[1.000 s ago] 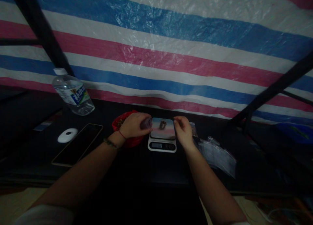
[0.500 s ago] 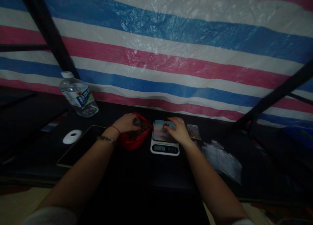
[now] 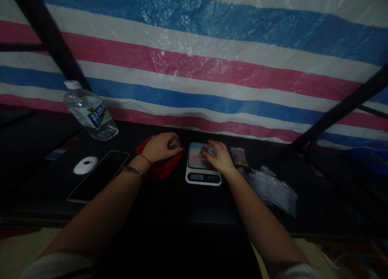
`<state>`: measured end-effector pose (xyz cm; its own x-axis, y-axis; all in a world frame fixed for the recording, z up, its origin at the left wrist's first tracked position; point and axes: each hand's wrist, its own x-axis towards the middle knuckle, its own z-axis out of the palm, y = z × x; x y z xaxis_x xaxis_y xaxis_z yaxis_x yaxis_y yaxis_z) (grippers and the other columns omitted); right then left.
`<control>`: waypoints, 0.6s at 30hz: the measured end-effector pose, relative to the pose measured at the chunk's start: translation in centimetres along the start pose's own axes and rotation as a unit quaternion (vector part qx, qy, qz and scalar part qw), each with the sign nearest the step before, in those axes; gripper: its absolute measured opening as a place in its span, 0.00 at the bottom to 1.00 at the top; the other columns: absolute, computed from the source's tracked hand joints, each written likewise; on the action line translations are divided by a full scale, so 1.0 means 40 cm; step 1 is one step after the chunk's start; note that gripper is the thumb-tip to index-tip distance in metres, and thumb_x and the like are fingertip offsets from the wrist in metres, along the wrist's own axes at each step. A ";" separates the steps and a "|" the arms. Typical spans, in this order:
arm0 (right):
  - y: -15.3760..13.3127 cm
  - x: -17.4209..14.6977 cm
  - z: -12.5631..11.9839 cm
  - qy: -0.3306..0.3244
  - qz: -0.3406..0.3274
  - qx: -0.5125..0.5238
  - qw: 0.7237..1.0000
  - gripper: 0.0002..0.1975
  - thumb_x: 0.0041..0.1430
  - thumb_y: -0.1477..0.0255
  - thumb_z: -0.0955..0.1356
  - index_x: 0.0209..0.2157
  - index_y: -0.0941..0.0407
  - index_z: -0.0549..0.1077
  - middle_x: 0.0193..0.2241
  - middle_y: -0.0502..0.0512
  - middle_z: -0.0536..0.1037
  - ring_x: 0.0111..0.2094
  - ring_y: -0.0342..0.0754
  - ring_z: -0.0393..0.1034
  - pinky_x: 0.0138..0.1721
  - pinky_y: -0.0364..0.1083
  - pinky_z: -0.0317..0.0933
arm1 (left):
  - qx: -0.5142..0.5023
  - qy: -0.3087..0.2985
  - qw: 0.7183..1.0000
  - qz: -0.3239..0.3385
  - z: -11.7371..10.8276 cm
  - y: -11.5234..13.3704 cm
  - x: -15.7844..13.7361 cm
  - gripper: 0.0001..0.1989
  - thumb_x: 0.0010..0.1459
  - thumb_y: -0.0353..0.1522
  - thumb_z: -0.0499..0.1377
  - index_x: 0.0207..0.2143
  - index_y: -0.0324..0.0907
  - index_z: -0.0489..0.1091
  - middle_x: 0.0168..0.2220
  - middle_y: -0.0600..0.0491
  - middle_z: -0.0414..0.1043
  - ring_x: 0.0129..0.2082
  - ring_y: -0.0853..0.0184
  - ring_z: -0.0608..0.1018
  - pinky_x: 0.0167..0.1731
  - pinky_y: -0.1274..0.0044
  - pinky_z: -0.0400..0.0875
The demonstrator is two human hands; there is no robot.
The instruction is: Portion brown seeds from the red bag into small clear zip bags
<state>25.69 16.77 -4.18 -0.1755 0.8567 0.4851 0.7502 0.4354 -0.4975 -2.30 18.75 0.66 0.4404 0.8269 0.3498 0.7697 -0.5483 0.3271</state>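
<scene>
Beside red bag (image 3: 163, 171) | glossy white scale (image 3: 198, 162) | left fingers (image 3: 175, 152) grip cup (image 3: 175, 142) | right fingers (image 3: 209, 156): unclear

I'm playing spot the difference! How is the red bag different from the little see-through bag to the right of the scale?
The red bag is red; the small bag is clear. The red bag is bigger and bulges up, while the small bag lies flat. The left hand is over the red bag; no hand touches the small bag. Both rest on the black table.

Bottle label (image 3: 97, 115): large white Chinese characters on blue, 补水 readable, the next one unclear; smaller print too blurred.
Scale display (image 3: 197, 177): lit digits, too small to read.
</scene>
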 end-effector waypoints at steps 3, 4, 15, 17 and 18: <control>-0.002 0.000 0.001 -0.001 0.003 -0.013 1.000 0.23 0.51 0.65 0.70 0.49 0.55 0.72 0.46 0.60 0.76 0.53 0.58 0.63 0.56 0.60 0.55 | -0.014 -0.009 1.000 0.025 0.009 0.026 -0.004 0.27 0.53 0.48 0.57 0.49 0.40 0.68 0.46 0.45 0.74 0.45 0.57 0.75 0.47 0.68 0.67; -0.004 0.000 0.000 -0.004 0.003 -0.015 1.000 0.21 0.51 0.65 0.70 0.48 0.55 0.73 0.46 0.60 0.76 0.53 0.58 0.63 0.55 0.60 0.55 | -0.017 -0.012 0.999 0.031 0.011 0.032 -0.004 0.26 0.53 0.48 0.57 0.48 0.40 0.68 0.46 0.45 0.74 0.45 0.57 0.75 0.47 0.68 0.67; -0.055 0.008 -0.021 0.032 -0.013 0.053 0.998 0.18 0.50 0.73 0.69 0.45 0.57 0.71 0.43 0.59 0.75 0.46 0.53 0.69 0.51 0.54 0.61 | 0.052 -0.023 0.998 -0.014 -0.032 -0.016 -0.003 0.26 0.55 0.53 0.51 0.43 0.43 0.71 0.39 0.48 0.76 0.37 0.58 0.77 0.37 0.71 0.68; -0.085 0.023 -0.022 0.010 -0.045 0.071 0.996 0.19 0.49 0.75 0.69 0.46 0.56 0.71 0.44 0.58 0.74 0.47 0.52 0.68 0.51 0.53 0.62 | 0.046 -0.014 0.998 -0.041 -0.042 -0.044 -0.003 0.26 0.55 0.53 0.51 0.42 0.43 0.71 0.37 0.48 0.76 0.36 0.59 0.77 0.35 0.72 0.67; -0.102 0.032 -0.020 -0.007 -0.064 0.081 0.995 0.20 0.50 0.75 0.69 0.47 0.56 0.70 0.44 0.58 0.74 0.47 0.51 0.68 0.51 0.52 0.62 | 0.043 -0.008 0.997 -0.056 -0.045 -0.056 -0.004 0.26 0.55 0.53 0.50 0.42 0.43 0.71 0.37 0.48 0.76 0.35 0.59 0.77 0.34 0.73 0.67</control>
<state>22.88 15.88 -0.95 -0.2733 0.7941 0.5430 0.6090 0.5797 -0.5413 -4.94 19.63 1.45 0.3567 0.8841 0.3019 0.8509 -0.4408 0.2856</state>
